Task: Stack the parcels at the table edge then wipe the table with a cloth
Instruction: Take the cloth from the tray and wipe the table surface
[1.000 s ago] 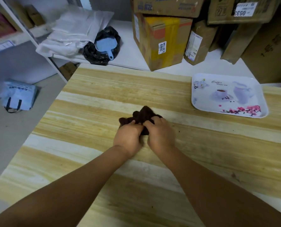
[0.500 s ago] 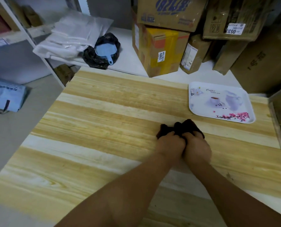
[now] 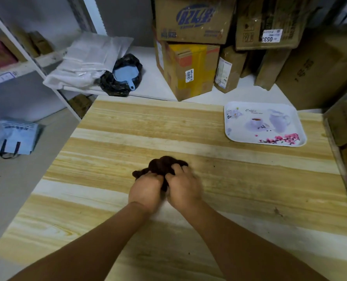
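Note:
A bunched dark brown cloth point(image 3: 162, 165) lies on the light wooden table point(image 3: 229, 179) near its middle. My left hand point(image 3: 145, 191) and my right hand point(image 3: 183, 188) sit side by side on the cloth's near part, both gripping it with curled fingers and pressing it onto the wood. Cardboard parcels point(image 3: 191, 67) stand piled on the white surface beyond the table's far edge, with more brown boxes point(image 3: 318, 74) at the back right. A box point(image 3: 344, 122) stands at the table's right edge.
A white tray point(image 3: 264, 123) with a coffee and blossom print lies on the table's far right. A black bag with a blue scoop point(image 3: 123, 75) and white plastic bags point(image 3: 87, 59) sit at the back left. A blue bag point(image 3: 16, 136) lies on the floor, left.
Both hands slid the cloth to the right across the table, then back left toward the middle. The camera view shifted with them.

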A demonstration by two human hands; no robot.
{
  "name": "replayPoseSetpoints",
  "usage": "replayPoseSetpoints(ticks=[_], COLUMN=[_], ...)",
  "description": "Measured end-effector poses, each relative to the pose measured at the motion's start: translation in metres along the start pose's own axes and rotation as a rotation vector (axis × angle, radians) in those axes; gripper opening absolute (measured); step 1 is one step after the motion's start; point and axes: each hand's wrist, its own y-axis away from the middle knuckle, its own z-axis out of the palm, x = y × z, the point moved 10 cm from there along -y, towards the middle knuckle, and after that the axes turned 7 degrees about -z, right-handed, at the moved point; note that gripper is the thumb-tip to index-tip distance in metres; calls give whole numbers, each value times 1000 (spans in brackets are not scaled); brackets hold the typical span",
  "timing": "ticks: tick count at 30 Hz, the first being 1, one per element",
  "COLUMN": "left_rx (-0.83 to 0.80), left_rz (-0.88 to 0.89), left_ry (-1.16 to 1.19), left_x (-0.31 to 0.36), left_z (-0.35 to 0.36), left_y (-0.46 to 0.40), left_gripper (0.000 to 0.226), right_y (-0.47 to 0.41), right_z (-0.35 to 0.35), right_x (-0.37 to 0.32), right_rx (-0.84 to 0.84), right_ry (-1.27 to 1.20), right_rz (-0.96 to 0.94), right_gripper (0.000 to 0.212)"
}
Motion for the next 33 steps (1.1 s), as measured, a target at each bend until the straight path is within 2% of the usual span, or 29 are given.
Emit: replayPoseSetpoints(ticks=[2, 6, 11, 13, 15, 18, 22, 26, 28, 30, 33], left_rx=[1, -5, -147, -156, -93, -37, 25, 17, -2, -32, -91], left_rz=[39, 184, 417, 424, 406, 331, 157, 237, 331, 425, 566], left_ry=[27, 137, 79, 76, 109, 79, 64, 38, 42, 81, 123], left_x=[20, 83, 183, 199, 199, 171, 117, 135, 169, 213, 290], left_z=[4, 24, 40, 38, 32, 28, 9, 6, 14, 27, 46], left_y=[-4, -20, -30, -29, -33, -48, -66, -64, -64, -64, -59], left_gripper=[25, 45, 70, 74, 74, 67, 68, 65, 58, 54, 62], right_y=[3, 23, 66, 76, 74, 47, 0, -3, 12, 36, 85], right_z=[-2, -19, -44, -48, -46, -44, -32, -35, -45, -57, -70], right_x=[16, 83, 174, 192, 195, 174, 131, 151, 178, 220, 286], right_rx=[16, 105, 190, 209, 198, 169, 60, 77, 117, 169, 205], right_ry=[-25, -13, 74, 53, -4, -59, -51, -39, -19, -42, 11], right_rz=[33, 179, 419, 485, 515, 456, 176, 81, 107, 234, 420], right_gripper=[26, 26, 31, 35, 37, 42, 52, 47, 42, 35, 28])
